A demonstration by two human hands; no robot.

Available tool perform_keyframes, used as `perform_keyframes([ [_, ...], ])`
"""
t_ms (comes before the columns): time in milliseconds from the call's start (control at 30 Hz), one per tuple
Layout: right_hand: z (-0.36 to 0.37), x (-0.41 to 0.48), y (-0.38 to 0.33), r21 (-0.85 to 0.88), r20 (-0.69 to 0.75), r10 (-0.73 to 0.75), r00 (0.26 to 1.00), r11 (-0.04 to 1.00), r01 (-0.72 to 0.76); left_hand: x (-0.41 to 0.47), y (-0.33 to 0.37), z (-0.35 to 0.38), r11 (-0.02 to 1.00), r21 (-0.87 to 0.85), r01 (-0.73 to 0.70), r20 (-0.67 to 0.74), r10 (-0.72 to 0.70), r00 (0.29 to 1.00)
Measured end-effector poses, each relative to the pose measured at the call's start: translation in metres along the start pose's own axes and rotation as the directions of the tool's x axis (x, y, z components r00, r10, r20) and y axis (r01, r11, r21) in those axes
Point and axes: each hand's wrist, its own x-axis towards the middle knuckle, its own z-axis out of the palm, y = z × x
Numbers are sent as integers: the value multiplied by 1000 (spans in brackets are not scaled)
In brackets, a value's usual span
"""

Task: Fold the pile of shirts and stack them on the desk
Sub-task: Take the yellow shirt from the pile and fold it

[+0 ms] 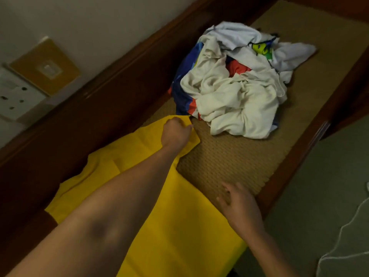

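- The tabletop is covered with a tan woven mat with a ribbed texture, set inside a dark brown wooden frame that runs along both long sides.
- Behind the frame stands a pale painted wall, carrying a white plastic socket plate and, just beside it, a square gold-coloured switch plate.
- To the right of the tabletop lies a dull green floor, with a thin white cord trailing across it.
- A crumpled pile of shirts, mostly white and cream with blue, red and green-yellow cloth showing through, sits at the far end of the tabletop.
- A plain, bright yellow shirt is spread flat over the near end, its far corner almost reaching the pile.
- The left hand, arm stretched out across the yellow shirt, is curled into a fist that grips the shirt's far corner.
- The right hand is loose with fingers spread, lying at the yellow shirt's right edge, fingertips over the mat; it grips nothing.
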Motion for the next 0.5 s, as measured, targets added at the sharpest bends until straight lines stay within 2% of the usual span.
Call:
perform_keyframes([
  [167, 2, -24, 17, -72, -45, 4, 999, 997, -8, 27, 11, 26, 993, 64, 98, -55, -94, 994],
  [300, 9, -31, 18, -150, -47, -29, 998, 988, 21, 29, 10, 30, 992, 41, 123, -93, -118, 989],
  [500, 17, -43, 7, -167, 40, -58, 998, 984, 64, 26, 5, 9, 962, -203, 184, -117, -210, 971],
])
